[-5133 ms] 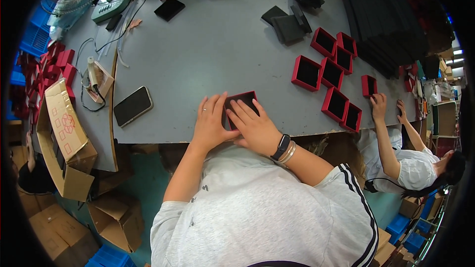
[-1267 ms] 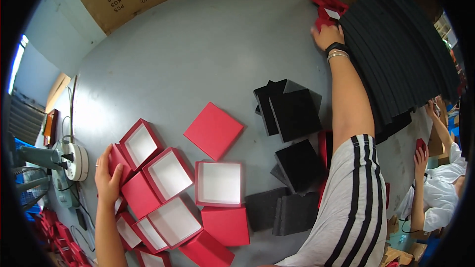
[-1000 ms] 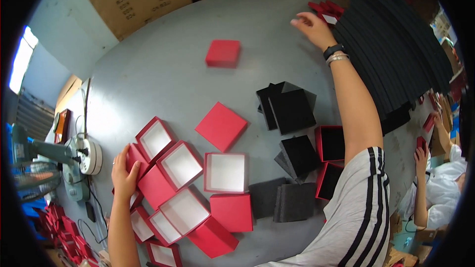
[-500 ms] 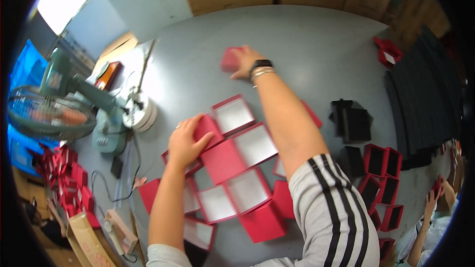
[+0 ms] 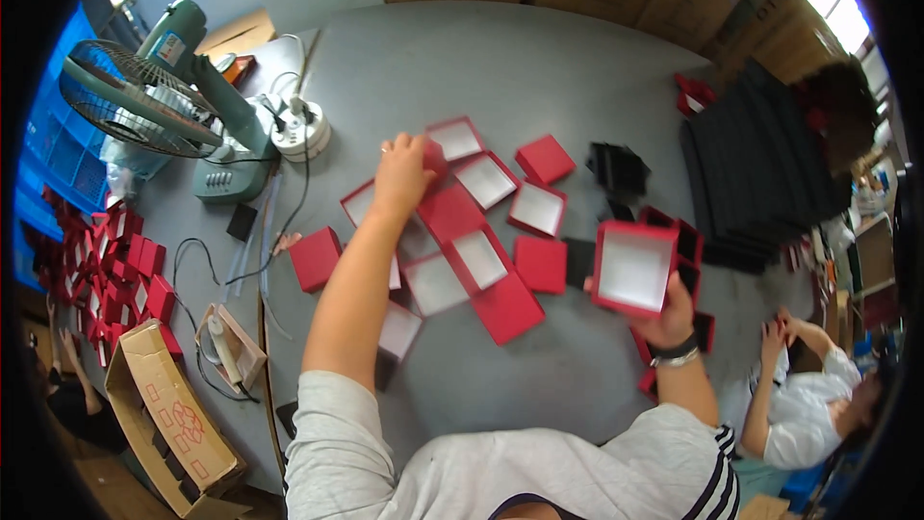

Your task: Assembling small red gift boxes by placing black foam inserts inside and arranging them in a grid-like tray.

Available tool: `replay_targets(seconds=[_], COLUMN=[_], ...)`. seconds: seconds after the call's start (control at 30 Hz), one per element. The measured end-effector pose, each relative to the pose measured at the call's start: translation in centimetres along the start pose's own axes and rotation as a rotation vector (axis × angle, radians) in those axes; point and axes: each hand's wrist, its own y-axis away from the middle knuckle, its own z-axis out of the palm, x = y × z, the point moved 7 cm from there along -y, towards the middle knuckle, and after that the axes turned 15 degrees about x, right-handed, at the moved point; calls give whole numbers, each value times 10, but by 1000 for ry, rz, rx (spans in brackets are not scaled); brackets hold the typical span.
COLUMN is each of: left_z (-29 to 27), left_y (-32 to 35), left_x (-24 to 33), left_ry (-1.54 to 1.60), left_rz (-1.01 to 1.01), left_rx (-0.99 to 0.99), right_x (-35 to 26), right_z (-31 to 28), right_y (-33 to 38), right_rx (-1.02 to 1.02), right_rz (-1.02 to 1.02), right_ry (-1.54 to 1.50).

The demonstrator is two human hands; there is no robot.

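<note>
Right fingers (image 5: 681, 297) are pinching an open box (image 5: 633, 270) ahead-left of them; left fingers (image 5: 404, 143) are touching a red box (image 5: 438, 159) rightward, grip unclear

Pale grey short-sleeved T-shirt (image 5: 500, 467), striped at one side and worn with a few wrist and finger pieces
The soft, slightly mottled cloth has a dark neckline (image 5: 525, 500) curving along the lower edge of the view; the left sleeve (image 5: 337, 429) shows plain and loosely creased, while the right sleeve (image 5: 695, 431) carries black stripes (image 5: 714, 467) running lengthwise between pale bands. A black band (image 5: 676, 347) circles the right wrist, with slim, shiny bangles (image 5: 678, 360) just beside it, and a small ring (image 5: 386, 150) glints on the left hand (image 5: 404, 173)
</note>
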Motion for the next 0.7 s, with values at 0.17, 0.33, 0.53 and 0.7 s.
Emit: replay_targets(seconds=[0.17, 0.33, 0.53, 0.7], left_z=[-90, -156, -148, -144], left_y=[50, 223, 381, 391], left_x=[69, 129, 149, 148], left_ry=[208, 412, 223, 305], left_rz=[157, 132, 184, 106], left_rx=[358, 259, -189, -276], right_x=[116, 194, 161, 159], right_z=[-9, 7, -38, -6], right_y=[146, 166, 42, -42], right_rx=[151, 209, 315, 268], right_rz=[435, 574, -171, -78], right_ry=[-489, -296, 1019, 818])
